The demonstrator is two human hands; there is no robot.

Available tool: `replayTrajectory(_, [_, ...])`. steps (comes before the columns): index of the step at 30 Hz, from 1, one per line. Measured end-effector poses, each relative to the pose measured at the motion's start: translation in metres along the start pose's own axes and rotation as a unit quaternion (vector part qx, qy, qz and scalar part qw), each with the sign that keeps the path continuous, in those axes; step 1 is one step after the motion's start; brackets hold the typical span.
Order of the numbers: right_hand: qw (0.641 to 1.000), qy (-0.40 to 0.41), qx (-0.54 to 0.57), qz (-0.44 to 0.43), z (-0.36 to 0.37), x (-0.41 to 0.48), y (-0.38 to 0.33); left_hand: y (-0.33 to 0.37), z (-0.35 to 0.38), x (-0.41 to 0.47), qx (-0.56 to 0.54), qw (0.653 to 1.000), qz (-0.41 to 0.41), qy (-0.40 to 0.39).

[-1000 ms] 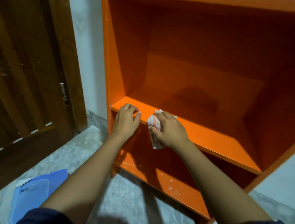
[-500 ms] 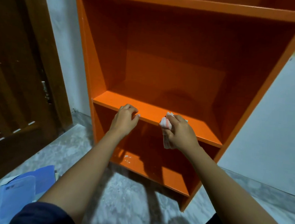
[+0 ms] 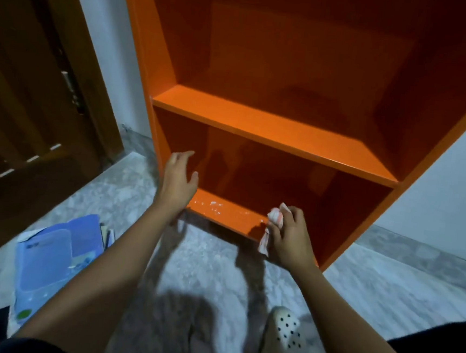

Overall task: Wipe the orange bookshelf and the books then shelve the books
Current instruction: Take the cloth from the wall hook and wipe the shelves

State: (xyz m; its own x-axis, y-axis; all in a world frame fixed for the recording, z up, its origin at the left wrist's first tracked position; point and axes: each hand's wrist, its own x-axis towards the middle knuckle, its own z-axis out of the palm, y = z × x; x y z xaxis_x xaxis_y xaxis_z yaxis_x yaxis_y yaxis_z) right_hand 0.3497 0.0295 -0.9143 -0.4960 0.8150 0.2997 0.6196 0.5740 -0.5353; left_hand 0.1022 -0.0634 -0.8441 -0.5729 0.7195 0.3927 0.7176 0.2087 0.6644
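The bookshelf [image 3: 275, 129] runs off the top edge, so its upper shelves are unseen. The books [image 3: 49, 261] on the near left floor [image 3: 207, 261] are blurred, covers unreadable, partly behind the left forearm [image 3: 111, 264]. The right hand [image 3: 291, 237] hides most of the cloth [image 3: 274, 218].

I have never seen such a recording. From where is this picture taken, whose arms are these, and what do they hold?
There is no machine here. A person wears a camera on the head, so it looks forward and down along that person's own two arms. The orange bookshelf stands in front. The right hand grips a crumpled cloth at the front edge of the bottom shelf, which carries white specks. The left hand is open, its fingers relaxed, and holds nothing; it is before the left side of the lower compartment. On the floor, to the left, lie books with blue covers, near a brown door. A pale shoe with holes shows below.
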Motion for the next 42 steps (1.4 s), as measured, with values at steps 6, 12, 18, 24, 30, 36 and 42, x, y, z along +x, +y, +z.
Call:
replayTrajectory(6, [0.973, 0.010, -0.057, 0.225, 0.059, -0.001, 0.068, -0.066, 0.014, 0.024, -0.087, 0.971, -0.185, 0.122])
replayTrajectory(12, [0.969, 0.066, -0.127, 0.202, 0.099, 0.009, 0.092, -0.104, 0.038, 0.042, -0.142, 0.967, -0.156, 0.143])
replayTrajectory(18, [0.967, 0.075, -0.132, 0.205, 0.122, 0.016, 0.081, -0.118, 0.049, 0.052, -0.158, 0.973, -0.085, 0.147])
replayTrajectory(24, [0.976, 0.038, -0.131, 0.169, 0.147, 0.027, 0.050, -0.131, 0.057, 0.057, -0.137, 0.973, -0.102, 0.153])
replayTrajectory(30, [0.982, 0.003, -0.123, 0.144, 0.167, 0.041, 0.024, -0.141, 0.060, 0.058, -0.091, 0.978, -0.100, 0.161])
replayTrajectory(36, [0.986, -0.050, -0.126, 0.095, 0.185, 0.066, 0.008, -0.149, 0.060, 0.058, -0.064, 0.980, -0.084, 0.171])
replayTrajectory(42, [0.989, -0.072, -0.120, 0.056, 0.206, 0.088, -0.010, -0.152, 0.061, 0.058, -0.058, 0.980, -0.064, 0.180])
